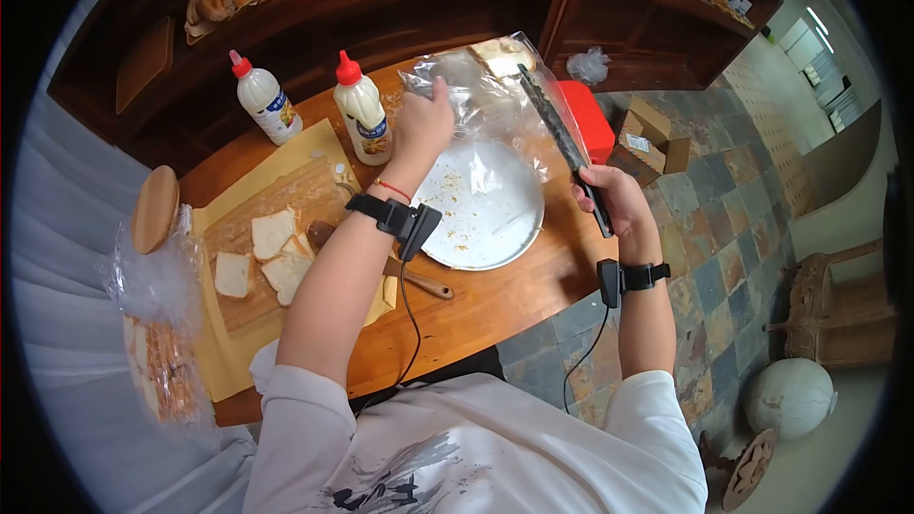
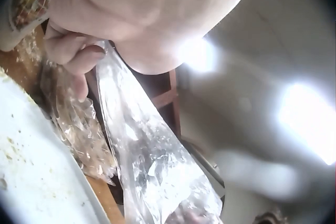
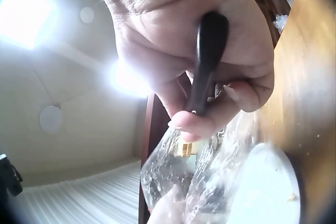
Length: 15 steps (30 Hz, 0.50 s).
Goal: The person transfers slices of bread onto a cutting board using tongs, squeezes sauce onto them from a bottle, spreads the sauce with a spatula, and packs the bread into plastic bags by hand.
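My left hand point(image 1: 425, 122) pinches the mouth edge of a clear plastic bag point(image 1: 464, 86) over the far side of a white round plate point(image 1: 486, 228) strewn with crumbs. In the left wrist view the bag point(image 2: 142, 140) hangs stretched from the fingers. My right hand point(image 1: 616, 198) grips a long black-handled tool point(image 1: 602, 214), its dark narrow length running into the bag. At its far end, a bread slice point(image 1: 505, 57) lies inside the film. The right wrist view shows the rounded handle end point(image 3: 212, 32) against the palm; I cannot tell the tool's kind.
Two red-capped squeeze bottles point(image 1: 362, 119) stand left of the plate. Bread slices point(image 1: 276, 233) lie on a wooden board point(image 1: 228, 214), near a wooden-handled utensil point(image 1: 433, 286). Bagged bread point(image 1: 162, 362) sits at the table's left edge. A red box point(image 1: 586, 119) stands behind the tool.
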### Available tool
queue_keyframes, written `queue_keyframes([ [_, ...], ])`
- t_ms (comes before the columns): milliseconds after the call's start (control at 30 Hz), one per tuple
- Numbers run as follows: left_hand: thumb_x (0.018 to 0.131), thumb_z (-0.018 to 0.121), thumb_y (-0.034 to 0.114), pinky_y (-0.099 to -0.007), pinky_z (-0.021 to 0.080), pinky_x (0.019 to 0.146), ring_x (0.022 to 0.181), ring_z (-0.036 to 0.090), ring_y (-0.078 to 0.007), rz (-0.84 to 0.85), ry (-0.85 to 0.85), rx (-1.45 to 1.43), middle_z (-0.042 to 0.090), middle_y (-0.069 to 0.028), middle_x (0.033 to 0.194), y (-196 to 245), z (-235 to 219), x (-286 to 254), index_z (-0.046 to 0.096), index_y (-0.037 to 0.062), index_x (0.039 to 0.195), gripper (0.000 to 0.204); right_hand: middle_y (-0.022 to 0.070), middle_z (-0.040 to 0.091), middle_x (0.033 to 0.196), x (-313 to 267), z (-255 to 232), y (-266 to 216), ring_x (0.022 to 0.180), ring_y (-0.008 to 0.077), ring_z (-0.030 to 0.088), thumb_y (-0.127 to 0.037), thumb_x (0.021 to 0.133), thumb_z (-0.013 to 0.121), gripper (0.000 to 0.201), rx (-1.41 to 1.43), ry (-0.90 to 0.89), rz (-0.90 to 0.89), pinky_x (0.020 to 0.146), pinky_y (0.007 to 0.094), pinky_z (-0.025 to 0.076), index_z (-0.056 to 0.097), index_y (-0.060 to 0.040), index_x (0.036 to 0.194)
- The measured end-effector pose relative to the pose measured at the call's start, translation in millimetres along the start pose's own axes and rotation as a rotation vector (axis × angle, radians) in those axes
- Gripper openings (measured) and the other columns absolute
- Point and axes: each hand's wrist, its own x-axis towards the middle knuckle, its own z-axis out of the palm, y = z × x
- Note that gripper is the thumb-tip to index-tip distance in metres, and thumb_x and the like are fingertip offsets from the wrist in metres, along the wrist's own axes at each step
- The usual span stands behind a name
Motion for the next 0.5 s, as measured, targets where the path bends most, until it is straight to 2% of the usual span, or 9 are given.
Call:
queue_keyframes([
  [67, 0.106, 0.046, 0.042, -0.0525, 0.052, 0.097, 0.111, 0.068, -0.0482, -0.106, -0.108, -0.234, 0.071, -0.0323, 0.113, -0.3, 1.9, 8.4, 0.065, -0.0069, 0.12, 0.054, 0.0074, 0.064, 0.077, -5.5, -4.4, 1.1, 0.063, 0.0135, 0.056, -0.017, 0.102, 0.059, 0.022, -0.023, 0.011, 0.011, 0.061, 0.0267, 0.045, 0.064, 0.0015, 0.092],
  [200, 0.106, 0.048, 0.033, -0.0526, 0.052, 0.094, 0.106, 0.069, -0.0475, -0.129, -0.016, -0.283, 0.071, -0.0308, 0.111, 11.5, 4.9, 1.4, 0.063, -0.0053, 0.117, 0.043, 0.007, 0.064, 0.074, -17.2, -15.0, 5.0, 0.061, 0.0126, 0.056, -0.02, 0.101, 0.061, 0.026, -0.092, 0.036, 0.075, 0.06, 0.0256, 0.045, 0.065, -0.0009, 0.084],
  [267, 0.107, 0.046, 0.029, -0.0528, 0.053, 0.092, 0.103, 0.069, -0.046, -0.029, 0.156, -0.149, 0.071, -0.0284, 0.11, 15.7, 6.8, 0.2, 0.063, -0.0043, 0.111, 0.037, 0.0071, 0.064, 0.073, -22.1, -20.5, 6.7, 0.061, 0.0126, 0.057, -0.02, 0.101, 0.061, 0.027, -0.114, 0.031, 0.097, 0.059, 0.0252, 0.045, 0.066, -0.0007, 0.083],
  [433, 0.107, 0.047, 0.029, -0.0518, 0.053, 0.092, 0.105, 0.069, -0.0452, -0.054, 0.152, -0.168, 0.072, -0.0276, 0.11, 17.1, 8.7, 2.1, 0.063, -0.0033, 0.112, 0.036, 0.0079, 0.066, 0.073, -33.4, -32.5, 10.3, 0.058, 0.0129, 0.057, -0.017, 0.1, 0.062, 0.024, -0.142, 0.003, 0.133, 0.056, 0.0247, 0.045, 0.067, 0.0009, 0.085],
  [500, 0.107, 0.048, 0.029, -0.0515, 0.053, 0.092, 0.107, 0.069, -0.0451, -0.071, 0.143, -0.193, 0.071, -0.0278, 0.111, 19.2, 7.2, 1.3, 0.063, -0.0028, 0.112, 0.035, 0.0073, 0.065, 0.072, -39.6, -31.4, 8.2, 0.055, 0.0111, 0.055, -0.015, 0.1, 0.061, 0.022, -0.189, -0.001, 0.13, 0.051, 0.0243, 0.043, 0.066, 0.0019, 0.086],
])
